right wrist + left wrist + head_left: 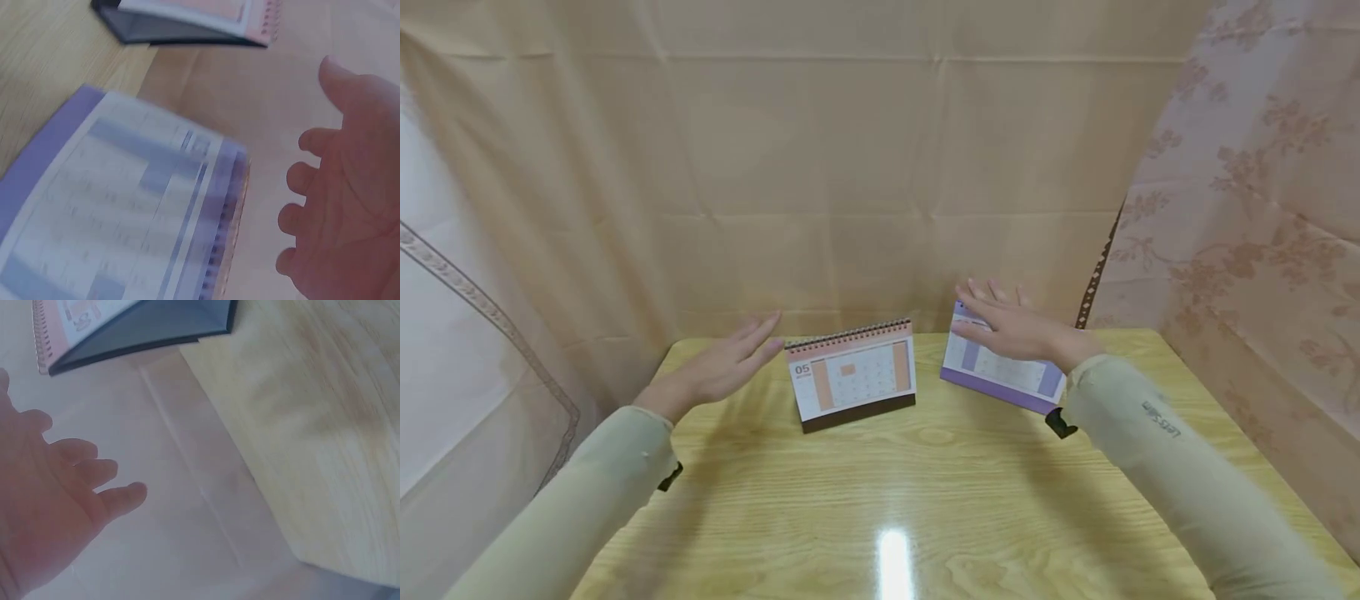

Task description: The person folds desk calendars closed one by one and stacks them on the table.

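Note:
An orange desk calendar (857,379) with a spiral top and dark base stands upright near the table's back edge; its page reads 05. To its right a purple desk calendar (1000,371) stands angled inward, partly hidden by my right hand (1018,329). That hand hovers palm down above the purple calendar's spiral edge, fingers extended and holding nothing. In the right wrist view a gap shows between the purple calendar (125,200) and the fingers. My left hand (718,371) is held in the air left of the orange calendar, fingers stretched out and holding nothing.
Both calendars stand on a wood-grain table (850,492) with a bright light reflection at its front. A beige curtain (820,167) hangs right behind the table. Patterned cloth (1270,208) hangs along the right side, and pale cloth (460,350) along the left.

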The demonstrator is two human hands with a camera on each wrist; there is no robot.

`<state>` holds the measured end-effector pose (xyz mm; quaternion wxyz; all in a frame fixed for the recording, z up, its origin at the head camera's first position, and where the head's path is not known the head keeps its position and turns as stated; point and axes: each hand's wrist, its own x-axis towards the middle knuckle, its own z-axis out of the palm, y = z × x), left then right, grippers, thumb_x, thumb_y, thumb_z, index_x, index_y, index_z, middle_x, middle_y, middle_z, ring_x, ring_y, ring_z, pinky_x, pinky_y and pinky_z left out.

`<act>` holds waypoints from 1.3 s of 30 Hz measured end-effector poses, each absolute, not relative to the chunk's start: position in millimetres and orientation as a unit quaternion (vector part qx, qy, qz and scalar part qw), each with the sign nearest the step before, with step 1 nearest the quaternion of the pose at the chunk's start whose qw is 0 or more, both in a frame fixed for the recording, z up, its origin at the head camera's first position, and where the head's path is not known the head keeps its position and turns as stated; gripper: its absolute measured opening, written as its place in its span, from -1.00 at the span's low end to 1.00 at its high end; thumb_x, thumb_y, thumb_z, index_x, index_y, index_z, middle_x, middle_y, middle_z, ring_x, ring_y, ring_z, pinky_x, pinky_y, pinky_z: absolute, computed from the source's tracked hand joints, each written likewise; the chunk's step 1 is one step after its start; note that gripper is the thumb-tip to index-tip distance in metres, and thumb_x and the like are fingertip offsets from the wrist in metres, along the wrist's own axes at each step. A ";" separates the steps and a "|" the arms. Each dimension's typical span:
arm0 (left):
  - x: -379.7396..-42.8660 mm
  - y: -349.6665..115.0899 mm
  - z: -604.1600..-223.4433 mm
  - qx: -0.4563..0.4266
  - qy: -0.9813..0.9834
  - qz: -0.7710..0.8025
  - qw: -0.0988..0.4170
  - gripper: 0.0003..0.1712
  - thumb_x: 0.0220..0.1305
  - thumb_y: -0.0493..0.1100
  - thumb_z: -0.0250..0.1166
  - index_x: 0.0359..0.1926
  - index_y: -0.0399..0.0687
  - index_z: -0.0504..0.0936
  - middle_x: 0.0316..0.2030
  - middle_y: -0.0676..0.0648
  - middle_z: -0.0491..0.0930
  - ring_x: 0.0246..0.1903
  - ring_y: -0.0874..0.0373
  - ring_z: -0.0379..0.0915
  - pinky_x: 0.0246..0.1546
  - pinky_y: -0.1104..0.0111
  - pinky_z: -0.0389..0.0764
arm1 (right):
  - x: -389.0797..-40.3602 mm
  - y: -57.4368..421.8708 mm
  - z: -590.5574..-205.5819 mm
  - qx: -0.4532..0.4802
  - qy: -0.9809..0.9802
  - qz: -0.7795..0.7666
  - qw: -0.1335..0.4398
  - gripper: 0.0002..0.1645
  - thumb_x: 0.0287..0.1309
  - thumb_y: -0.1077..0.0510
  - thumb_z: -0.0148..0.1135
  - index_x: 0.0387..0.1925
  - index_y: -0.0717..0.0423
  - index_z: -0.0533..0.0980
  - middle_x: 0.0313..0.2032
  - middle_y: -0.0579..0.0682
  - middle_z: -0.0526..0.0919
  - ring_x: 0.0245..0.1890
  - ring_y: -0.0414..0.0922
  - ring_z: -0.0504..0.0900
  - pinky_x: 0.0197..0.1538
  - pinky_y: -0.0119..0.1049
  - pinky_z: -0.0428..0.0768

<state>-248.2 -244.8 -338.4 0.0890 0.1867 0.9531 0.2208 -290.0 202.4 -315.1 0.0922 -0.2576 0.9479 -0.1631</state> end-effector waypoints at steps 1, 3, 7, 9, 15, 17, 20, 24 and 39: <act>-249.0 -243.3 -339.6 0.186 0.950 0.231 0.092 -0.17 0.54 0.42 -0.39 0.63 0.21 -0.27 0.61 -0.07 -0.29 0.56 -0.13 -0.44 0.46 -0.23 -0.21 | -290.9 197.8 -314.8 -0.262 0.946 -0.166 0.093 -0.05 0.47 -0.47 -0.29 0.63 -0.14 -0.22 0.59 0.03 -0.36 0.55 0.10 -0.52 0.38 0.16 -0.72; -250.6 -240.9 -341.4 0.185 0.943 0.257 0.101 -0.16 0.53 0.43 -0.41 0.63 0.20 -0.29 0.61 0.00 -0.30 0.56 -0.12 -0.43 0.47 -0.20 -0.23 | -292.7 189.5 -313.9 -0.270 0.942 -0.176 0.094 -0.02 0.44 -0.51 -0.30 0.63 -0.14 -0.21 0.59 0.03 -0.34 0.55 0.10 -0.50 0.40 0.17 -0.69; -253.3 -236.0 -341.1 0.170 0.930 0.302 0.122 -0.10 0.47 0.51 -0.45 0.63 0.23 -0.33 0.60 0.06 -0.34 0.56 -0.10 -0.43 0.47 -0.20 -0.24 | -296.7 176.2 -314.9 -0.281 0.937 -0.182 0.097 -0.02 0.43 -0.52 -0.32 0.63 -0.15 -0.20 0.59 0.01 -0.35 0.55 0.09 -0.49 0.42 0.17 -0.64; -254.5 -232.8 -339.7 0.165 0.924 0.320 0.131 -0.07 0.44 0.53 -0.46 0.62 0.21 -0.34 0.60 0.06 -0.36 0.56 -0.10 -0.43 0.46 -0.21 -0.24 | -298.4 170.0 -316.7 -0.286 0.932 -0.197 0.106 -0.04 0.44 -0.50 -0.31 0.63 -0.16 -0.20 0.59 0.00 -0.36 0.55 0.08 -0.51 0.43 0.16 -0.63; -253.7 -219.7 -334.4 0.165 0.909 0.358 0.137 -0.02 0.45 0.51 -0.50 0.62 0.04 -0.33 0.60 -0.01 -0.38 0.56 -0.09 -0.48 0.48 -0.15 -0.29 | -302.8 150.7 -324.3 -0.288 0.910 -0.262 0.144 -0.04 0.41 -0.54 -0.32 0.62 -0.27 -0.24 0.59 -0.12 -0.39 0.55 -0.03 -0.52 0.47 0.15 -0.54; -252.2 -215.9 -334.5 0.163 0.909 0.360 0.136 -0.02 0.46 0.50 -0.50 0.62 0.00 -0.32 0.60 -0.03 -0.38 0.56 -0.08 -0.49 0.49 -0.13 -0.29 | -303.0 145.2 -326.1 -0.274 0.903 -0.288 0.164 -0.04 0.36 -0.59 -0.32 0.61 -0.38 -0.26 0.59 -0.19 -0.39 0.56 -0.05 -0.47 0.49 0.18 -0.44; -249.7 -211.8 -338.6 0.161 0.911 0.356 0.131 -0.04 0.49 0.47 -0.49 0.62 -0.03 -0.30 0.60 -0.06 -0.37 0.56 -0.10 -0.48 0.49 -0.12 -0.28 | -302.5 138.0 -329.4 -0.235 0.895 -0.325 0.192 -0.02 0.25 -0.68 -0.31 0.57 -0.57 -0.26 0.59 -0.27 -0.33 0.57 0.00 -0.32 0.48 0.28 -0.26; -248.6 -210.0 -348.9 0.151 0.914 0.359 0.113 -0.07 0.52 0.44 -0.48 0.63 -0.02 -0.26 0.61 -0.05 -0.32 0.56 -0.10 -0.41 0.49 -0.11 -0.23 | -303.3 128.9 -333.9 -0.181 0.878 -0.387 0.216 0.04 0.14 -0.75 -0.29 0.57 -0.58 -0.16 0.59 -0.25 -0.16 0.57 0.04 -0.15 0.47 0.32 -0.14; -253.2 -200.5 -381.6 0.040 0.845 0.512 0.147 0.14 0.31 0.63 -0.55 0.63 -0.05 -0.15 0.59 -0.28 -0.28 0.47 -0.51 -0.23 0.21 -0.47 0.15 | -314.2 110.5 -362.7 -0.071 0.835 -0.476 0.268 0.25 0.10 -0.76 -0.20 0.62 -0.17 -0.05 0.59 0.06 -0.03 0.53 0.23 0.01 0.48 0.21 0.06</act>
